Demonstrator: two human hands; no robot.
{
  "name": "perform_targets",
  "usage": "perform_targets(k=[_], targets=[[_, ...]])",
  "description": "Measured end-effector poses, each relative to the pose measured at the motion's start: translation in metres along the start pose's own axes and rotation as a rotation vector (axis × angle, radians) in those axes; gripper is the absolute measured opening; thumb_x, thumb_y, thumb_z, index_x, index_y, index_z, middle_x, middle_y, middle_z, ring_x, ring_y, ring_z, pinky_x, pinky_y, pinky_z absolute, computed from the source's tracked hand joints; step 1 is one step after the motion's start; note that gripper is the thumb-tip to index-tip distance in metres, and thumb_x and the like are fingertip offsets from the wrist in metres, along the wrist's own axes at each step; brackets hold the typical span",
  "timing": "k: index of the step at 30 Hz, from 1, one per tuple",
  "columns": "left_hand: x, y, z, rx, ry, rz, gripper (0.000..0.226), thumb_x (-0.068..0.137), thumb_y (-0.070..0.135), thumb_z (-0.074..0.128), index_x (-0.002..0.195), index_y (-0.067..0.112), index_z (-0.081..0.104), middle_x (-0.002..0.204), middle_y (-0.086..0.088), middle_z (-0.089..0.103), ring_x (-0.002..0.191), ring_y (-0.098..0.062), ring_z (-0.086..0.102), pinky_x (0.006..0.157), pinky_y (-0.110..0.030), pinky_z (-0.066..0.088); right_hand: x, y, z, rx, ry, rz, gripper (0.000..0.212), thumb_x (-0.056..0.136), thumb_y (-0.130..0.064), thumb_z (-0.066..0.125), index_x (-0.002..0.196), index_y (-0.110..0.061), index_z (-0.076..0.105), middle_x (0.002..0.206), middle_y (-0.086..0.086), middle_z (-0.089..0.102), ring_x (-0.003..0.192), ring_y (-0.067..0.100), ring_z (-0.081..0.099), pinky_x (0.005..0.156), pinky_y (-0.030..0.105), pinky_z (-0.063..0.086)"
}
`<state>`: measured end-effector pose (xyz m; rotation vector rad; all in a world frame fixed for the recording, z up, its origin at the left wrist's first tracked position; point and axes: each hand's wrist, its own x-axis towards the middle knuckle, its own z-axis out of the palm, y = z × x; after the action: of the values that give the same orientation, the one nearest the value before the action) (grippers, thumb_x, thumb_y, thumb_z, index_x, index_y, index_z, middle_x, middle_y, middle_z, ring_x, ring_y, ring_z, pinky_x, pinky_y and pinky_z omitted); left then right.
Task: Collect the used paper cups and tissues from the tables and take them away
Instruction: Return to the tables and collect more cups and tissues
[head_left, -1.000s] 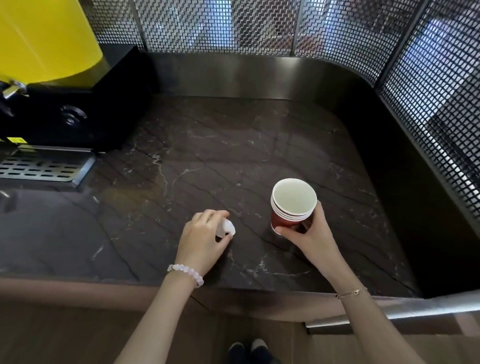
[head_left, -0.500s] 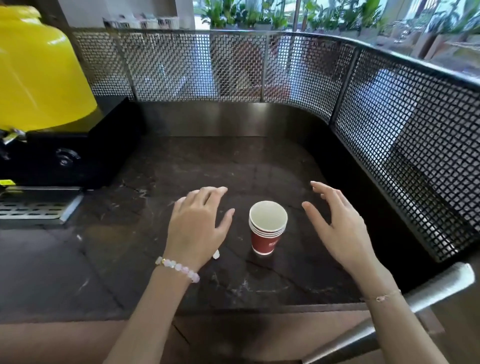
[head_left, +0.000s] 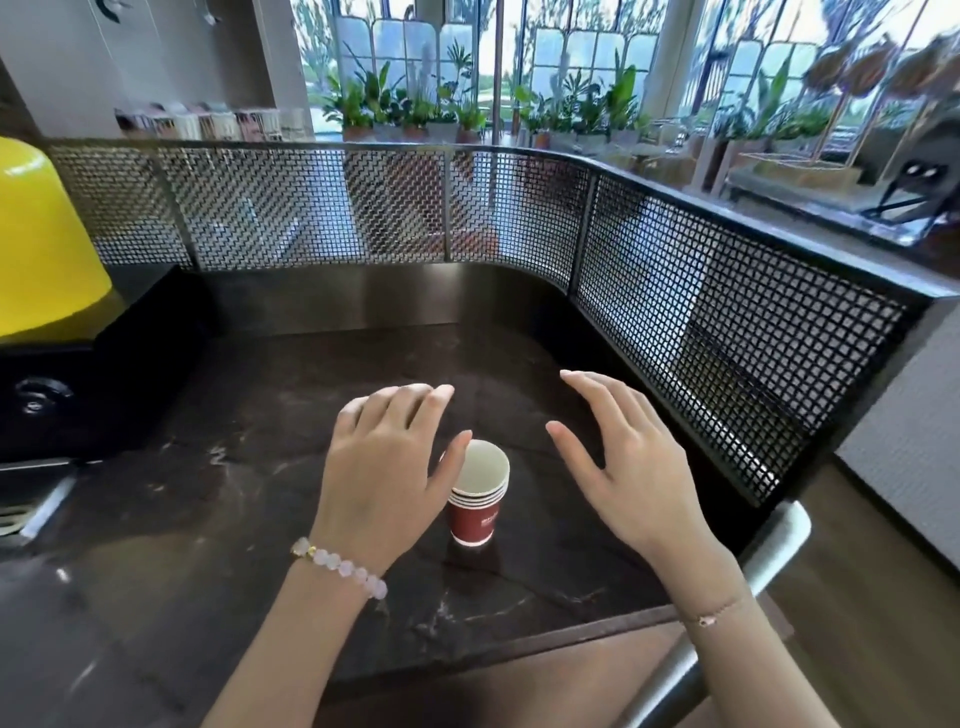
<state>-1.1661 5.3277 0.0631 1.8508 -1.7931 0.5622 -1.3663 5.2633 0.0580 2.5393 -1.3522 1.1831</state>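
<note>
A stack of red paper cups (head_left: 477, 499) with white insides stands upright on the dark marble counter (head_left: 218, 519). My left hand (head_left: 387, 467) hovers just left of the stack with fingers spread and relaxed, its thumb near the top rim. My right hand (head_left: 631, 467) hovers to the right of the cups, fingers straight, holding nothing. The crumpled white tissue seen earlier is hidden, likely under my left hand.
A yellow drink dispenser (head_left: 41, 249) on a black base (head_left: 98, 364) stands at the left, with a drip tray (head_left: 26, 509) in front. A black mesh screen (head_left: 701, 332) walls the counter's back and right. A metal rail (head_left: 727, 608) runs at the lower right.
Both hands let go: the right released the cup stack, the left left the tissue on the counter. Both now hover open above the counter. The view tilted upward.
</note>
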Motion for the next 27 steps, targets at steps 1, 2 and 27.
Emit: perform_targets(k=[1,2,27], targets=[[0.001,0.001,-0.001,-0.002,-0.001,0.01,0.048,0.089,0.045,0.037,0.115,0.014,0.062,0.108,-0.003,0.066,0.102,-0.026,0.061,0.089,-0.043,0.045,-0.001,0.0,-0.003,-0.012,0.007,0.002,0.052,0.091,-0.049,0.041,0.13,-0.018,0.054,0.127,-0.003,0.058,0.119,0.015,0.052,0.099,0.025,0.04],[0.002,0.002,-0.002,-0.004,-0.002,0.02,0.048,0.089,0.045,0.037,0.115,0.014,0.062,0.108,-0.003,0.066,0.102,-0.026,0.061,0.089,-0.043,0.045,-0.002,0.0,-0.005,-0.026,0.015,0.007,0.052,0.091,-0.049,0.04,0.13,-0.017,0.054,0.127,-0.003,0.058,0.119,0.015,0.052,0.099,0.024,0.038],[0.008,0.102,-0.011,-0.272,-0.004,0.338,0.048,0.09,0.044,0.035,0.118,0.012,0.059,0.109,-0.004,0.065,0.104,-0.027,0.06,0.091,-0.046,0.045,-0.074,0.018,-0.103,-0.315,0.127,0.224,0.054,0.092,-0.051,0.039,0.133,-0.019,0.05,0.131,-0.003,0.056,0.123,0.018,0.051,0.101,0.036,0.045]])
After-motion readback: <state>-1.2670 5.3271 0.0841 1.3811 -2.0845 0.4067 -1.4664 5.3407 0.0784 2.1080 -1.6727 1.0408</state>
